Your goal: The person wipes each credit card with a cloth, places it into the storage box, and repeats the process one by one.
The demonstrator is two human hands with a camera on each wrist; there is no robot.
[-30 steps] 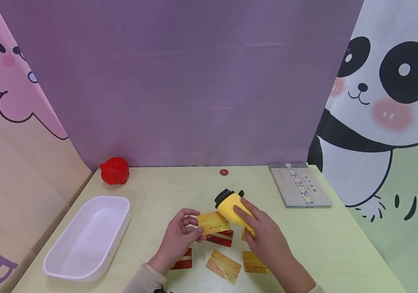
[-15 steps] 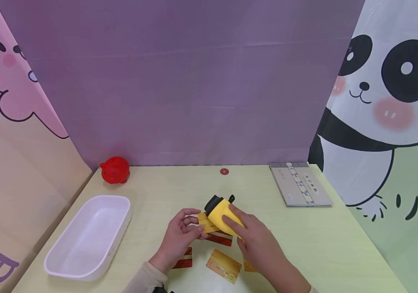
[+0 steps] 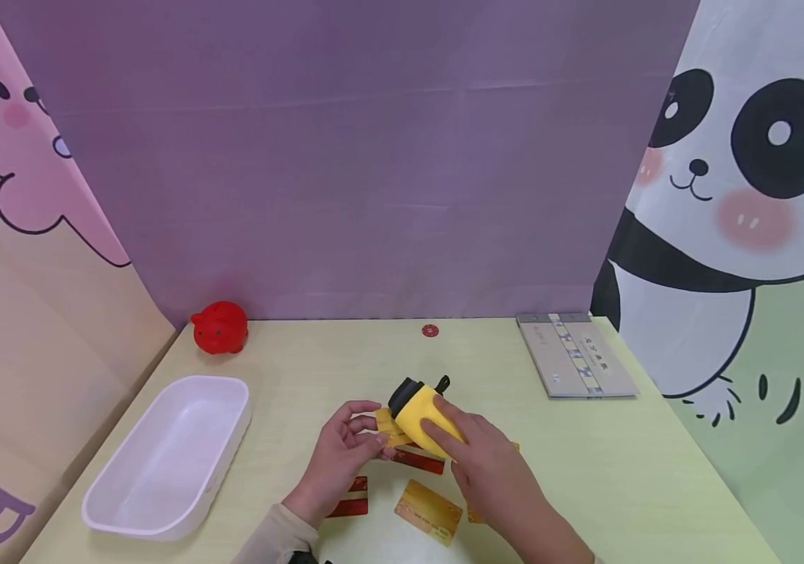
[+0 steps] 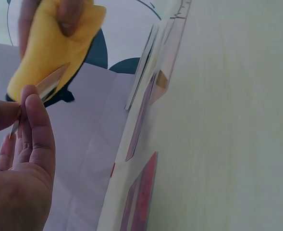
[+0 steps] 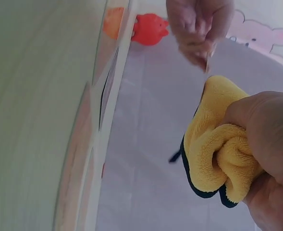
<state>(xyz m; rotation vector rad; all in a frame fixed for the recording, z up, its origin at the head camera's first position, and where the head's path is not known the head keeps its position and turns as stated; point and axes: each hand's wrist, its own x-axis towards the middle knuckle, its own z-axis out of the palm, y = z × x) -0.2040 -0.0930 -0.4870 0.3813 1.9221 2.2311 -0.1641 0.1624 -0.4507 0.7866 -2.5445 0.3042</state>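
My left hand [image 3: 338,462] pinches a gold bank card [image 3: 383,427] by its left edge, above the table. In my right hand [image 3: 496,470] is a bunched yellow cloth [image 3: 423,419] with dark edging and a small loop. The cloth lies over the right part of the card and hides it. In the right wrist view the cloth [image 5: 218,144] shows its fluffy pile, folded in the fingers. Below the hands lie a red card [image 3: 423,460], another red card [image 3: 352,501] and a gold card [image 3: 428,511]. Further gold cards are partly hidden by my right hand.
A white plastic basin [image 3: 232,462] stands on the left of the table. Behind it sits a red piggy bank [image 3: 221,327]. A small red disc [image 3: 430,330] lies near the back edge. At the back right is a flat grey book-like item [image 3: 578,356].
My right hand has moved left and slightly down with the cloth, bringing it over the card, then a little further left. The left hand has stayed almost still with the card.
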